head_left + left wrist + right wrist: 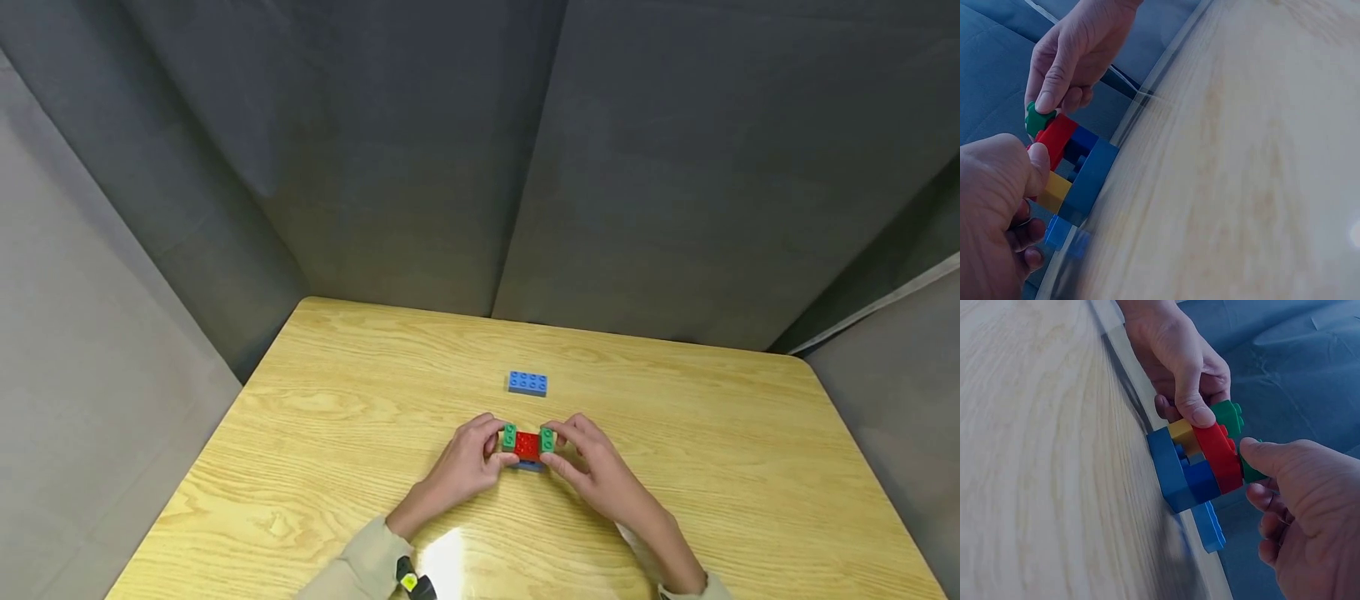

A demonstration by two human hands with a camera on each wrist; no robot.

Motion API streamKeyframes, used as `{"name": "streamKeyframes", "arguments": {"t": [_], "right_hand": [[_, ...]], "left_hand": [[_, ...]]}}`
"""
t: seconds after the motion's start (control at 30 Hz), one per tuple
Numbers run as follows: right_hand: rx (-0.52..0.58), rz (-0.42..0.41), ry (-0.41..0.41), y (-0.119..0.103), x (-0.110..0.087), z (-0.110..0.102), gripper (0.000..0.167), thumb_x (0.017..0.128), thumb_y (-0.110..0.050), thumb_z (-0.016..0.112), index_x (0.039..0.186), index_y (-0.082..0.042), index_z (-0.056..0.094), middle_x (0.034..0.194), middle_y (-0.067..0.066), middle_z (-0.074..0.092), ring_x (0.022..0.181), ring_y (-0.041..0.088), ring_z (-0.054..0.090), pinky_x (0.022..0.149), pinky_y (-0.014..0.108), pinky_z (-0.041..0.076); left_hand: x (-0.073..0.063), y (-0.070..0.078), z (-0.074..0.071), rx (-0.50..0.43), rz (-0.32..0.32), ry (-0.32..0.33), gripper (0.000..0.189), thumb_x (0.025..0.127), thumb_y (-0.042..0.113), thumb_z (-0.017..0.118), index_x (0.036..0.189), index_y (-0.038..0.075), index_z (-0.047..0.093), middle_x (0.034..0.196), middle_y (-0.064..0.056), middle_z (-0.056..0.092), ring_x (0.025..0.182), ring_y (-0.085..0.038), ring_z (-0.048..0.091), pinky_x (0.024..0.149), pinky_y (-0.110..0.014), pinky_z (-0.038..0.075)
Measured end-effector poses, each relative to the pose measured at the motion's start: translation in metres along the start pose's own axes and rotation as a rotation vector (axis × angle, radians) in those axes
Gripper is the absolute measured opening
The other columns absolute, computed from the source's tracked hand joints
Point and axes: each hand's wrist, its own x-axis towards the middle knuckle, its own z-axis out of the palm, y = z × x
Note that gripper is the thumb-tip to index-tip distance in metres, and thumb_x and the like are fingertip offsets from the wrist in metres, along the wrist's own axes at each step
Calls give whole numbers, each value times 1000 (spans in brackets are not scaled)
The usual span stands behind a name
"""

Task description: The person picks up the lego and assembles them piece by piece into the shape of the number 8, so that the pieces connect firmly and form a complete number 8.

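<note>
A small stack of toy bricks stands on the table. It has a blue brick (1172, 478) at the bottom, a yellow brick (1054, 192) and a second blue brick (1202, 481) above that, and a red brick (527, 446) bridging them. One green brick (510, 437) sits at the red brick's left end. Around the left end of the stack, my left hand (468, 458) holds it, thumb against the red brick and fingers partly hidden behind. My right hand (600, 471) pinches another green brick (547, 440) at the red brick's right end, between thumb and index finger.
A loose blue brick (528, 383) lies on the wooden table (337, 400), beyond the stack. Grey curtains (405, 167) hang behind the table's far edge and at both sides. A patch of light glares near the left sleeve (367, 558).
</note>
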Motion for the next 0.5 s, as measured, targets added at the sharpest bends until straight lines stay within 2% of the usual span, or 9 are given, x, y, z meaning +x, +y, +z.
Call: {"name": "streamKeyframes", "arguments": {"t": [0.33, 0.5], "right_hand": [[-12, -18, 0, 0, -1, 4, 33, 99, -17, 73, 128, -3, 65, 94, -4, 52, 76, 18, 46, 64, 22, 39], [10, -36, 11, 2, -1, 7, 32, 98, -14, 74, 127, -4, 66, 90, -2, 50, 72, 14, 41, 61, 21, 37]], "left_hand": [[-1, 1, 2, -2, 16, 13, 22, 93, 23, 81, 101, 10, 65, 77, 5, 43, 68, -5, 39, 60, -18, 33], [-2, 0, 2, -8, 8, 9, 23, 93, 22, 81, 105, 9, 67, 77, 6, 43, 68, -5, 39, 60, -18, 33]]}}
